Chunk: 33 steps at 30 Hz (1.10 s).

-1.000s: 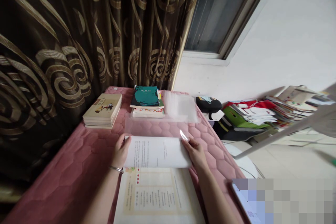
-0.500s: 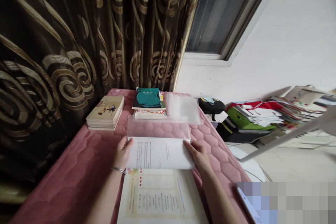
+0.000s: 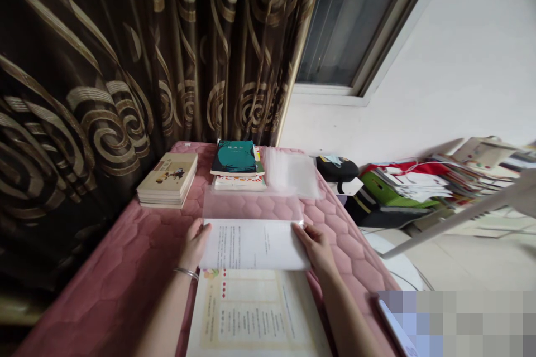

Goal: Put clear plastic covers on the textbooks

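A book (image 3: 255, 312) lies open on the pink quilted bed, its lower page printed in cream and yellow. Its upper white leaf (image 3: 251, 245), with lines of printed characters, is raised between my hands. A clear plastic book cover (image 3: 253, 205) extends past that leaf's far edge. My left hand (image 3: 197, 241) pinches the left edge of the leaf and plastic, thumb on top. On the opposite edge my right hand (image 3: 315, 242) grips in the same way. The fingers beneath are partly hidden.
Cream books (image 3: 170, 178) are stacked at the far left, and a teal book (image 3: 234, 157) tops a second pile. Clear plastic covers (image 3: 295, 173) lie beside it. A phone (image 3: 396, 323) rests near the right edge. A patterned curtain (image 3: 188, 67) hangs behind.
My left hand has shifted very slightly left along with the leaf's edge. My right hand keeps its hold in nearly the same place.
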{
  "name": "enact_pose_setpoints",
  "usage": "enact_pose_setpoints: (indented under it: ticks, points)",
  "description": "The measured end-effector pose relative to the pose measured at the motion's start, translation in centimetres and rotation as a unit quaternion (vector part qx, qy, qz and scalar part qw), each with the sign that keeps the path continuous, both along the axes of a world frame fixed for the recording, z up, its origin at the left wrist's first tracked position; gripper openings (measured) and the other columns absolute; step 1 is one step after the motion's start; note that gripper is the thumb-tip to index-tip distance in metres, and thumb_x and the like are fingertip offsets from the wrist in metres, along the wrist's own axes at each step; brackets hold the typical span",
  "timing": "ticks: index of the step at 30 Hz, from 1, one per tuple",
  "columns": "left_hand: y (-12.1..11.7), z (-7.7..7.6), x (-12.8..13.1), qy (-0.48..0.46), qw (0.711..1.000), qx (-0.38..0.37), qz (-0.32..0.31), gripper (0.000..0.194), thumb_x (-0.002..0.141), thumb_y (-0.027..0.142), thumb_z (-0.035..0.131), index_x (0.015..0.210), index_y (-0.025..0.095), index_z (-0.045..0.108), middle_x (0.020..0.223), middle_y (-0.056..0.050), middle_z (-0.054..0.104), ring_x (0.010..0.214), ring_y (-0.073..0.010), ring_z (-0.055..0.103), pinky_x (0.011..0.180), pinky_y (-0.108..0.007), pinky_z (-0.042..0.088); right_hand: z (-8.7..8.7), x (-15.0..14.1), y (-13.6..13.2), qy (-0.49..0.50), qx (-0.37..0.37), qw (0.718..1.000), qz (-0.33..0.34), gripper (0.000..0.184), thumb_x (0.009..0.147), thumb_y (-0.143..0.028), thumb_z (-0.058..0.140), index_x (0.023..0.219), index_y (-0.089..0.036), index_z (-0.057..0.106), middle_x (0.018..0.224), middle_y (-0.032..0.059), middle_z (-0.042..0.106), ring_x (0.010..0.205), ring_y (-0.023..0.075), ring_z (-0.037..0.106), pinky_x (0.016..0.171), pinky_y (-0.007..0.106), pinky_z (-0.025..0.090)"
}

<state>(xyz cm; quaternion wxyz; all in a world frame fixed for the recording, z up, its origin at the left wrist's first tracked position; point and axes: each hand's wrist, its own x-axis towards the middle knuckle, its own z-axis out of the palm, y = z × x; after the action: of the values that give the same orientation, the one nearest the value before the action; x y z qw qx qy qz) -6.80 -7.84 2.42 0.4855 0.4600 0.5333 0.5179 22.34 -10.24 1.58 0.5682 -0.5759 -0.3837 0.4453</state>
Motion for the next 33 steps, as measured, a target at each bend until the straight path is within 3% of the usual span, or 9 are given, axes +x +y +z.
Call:
enact_pose_setpoints:
  ticks: [5, 11, 24, 33]
  points:
    - [0.4, -0.7, 0.1, -0.005, 1.000, 0.006, 0.018, 0.041, 0.063, 0.056, 0.064, 0.076, 0.017, 0.057, 0.065, 0.002, 0.061, 0.065, -0.0162, 0.057, 0.058, -0.025, 0.045, -0.1, 0.1, -0.1, 0.008, -0.011, 1.000, 0.023, 0.034, 0.063, -0.052, 0.072, 0.067, -0.020, 0.062, 0.059, 0.0013, 0.060, 0.051, 0.0155, 0.049, 0.045, 0.027, 0.035]
    - [0.5, -0.8, 0.2, 0.034, 0.998, 0.005, 0.052, 0.047, 0.059, 0.062, 0.064, 0.070, 0.017, 0.058, 0.060, 0.001, 0.059, 0.060, -0.0161, 0.055, 0.056, -0.026, 0.043, -1.3, 0.5, 0.3, -0.057, 0.009, 0.998, 0.017, 0.040, 0.066, -0.057, 0.069, 0.067, -0.018, 0.060, 0.056, -0.0015, 0.055, 0.050, 0.0123, 0.043, 0.044, 0.024, 0.029]
    - [0.6, -0.6, 0.1, 0.078, 0.996, -0.014, 0.051, 0.041, 0.057, 0.059, 0.060, 0.061, 0.018, 0.056, 0.056, 0.002, 0.055, 0.055, -0.0142, 0.050, 0.050, -0.024, 0.037, -2.0, 0.6, 0.8, -0.104, 0.018, 0.994, -0.015, 0.043, 0.067, -0.059, 0.066, 0.071, -0.016, 0.064, 0.061, -0.0004, 0.058, 0.056, 0.0137, 0.047, 0.048, 0.023, 0.033]
    - [0.4, -1.6, 0.5, 0.157, 0.983, -0.015, 0.089, 0.039, 0.065, 0.060, 0.049, 0.055, 0.023, 0.040, 0.046, 0.007, 0.040, 0.049, -0.0120, 0.041, 0.047, -0.023, 0.029, -2.2, 0.7, 0.8, -0.114, 0.012, 0.993, -0.016, 0.044, 0.065, -0.061, 0.065, 0.067, -0.017, 0.062, 0.057, -0.0021, 0.057, 0.054, 0.0132, 0.047, 0.048, 0.023, 0.032]
